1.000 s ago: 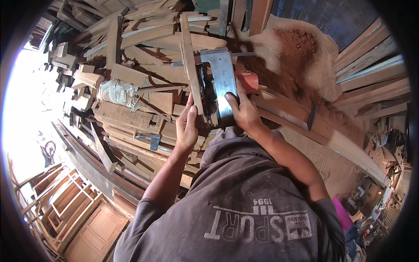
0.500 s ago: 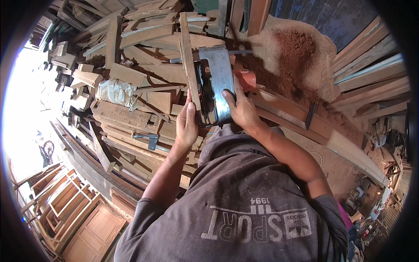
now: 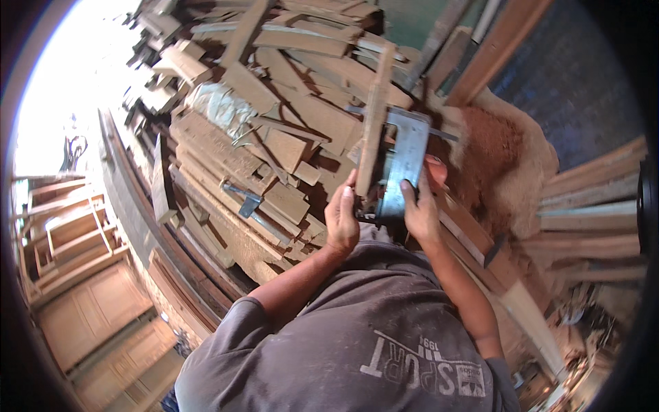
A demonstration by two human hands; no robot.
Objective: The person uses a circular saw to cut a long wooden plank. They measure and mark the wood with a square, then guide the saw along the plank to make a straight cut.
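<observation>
A power tool that looks like an upturned circular saw is held in front of me, its flat metal base plate (image 3: 410,152) facing up. Part of its orange body (image 3: 435,170) shows past the plate's right side. My right hand (image 3: 421,209) grips the plate's near right edge, thumb on top. My left hand (image 3: 343,218) is closed round the lower end of a narrow wooden strip (image 3: 375,123), which stands along the plate's left side. Whether the left fingers also reach the saw is hidden. A thin metal bar (image 3: 445,135) sticks out across the plate's far end.
Offcuts and boards (image 3: 288,89) lie heaped ahead and left, with a hatchet (image 3: 250,204) and a plastic-wrapped bundle (image 3: 223,108) on them. Reddish sawdust (image 3: 498,141) is piled at the far right. Planks (image 3: 590,223) lean at the right; panelled wooden doors (image 3: 96,309) lie lower left.
The view has turned, so the pile and doors appear shifted. The saw and strip appear farther right and lower in view. Both hands keep their hold.
</observation>
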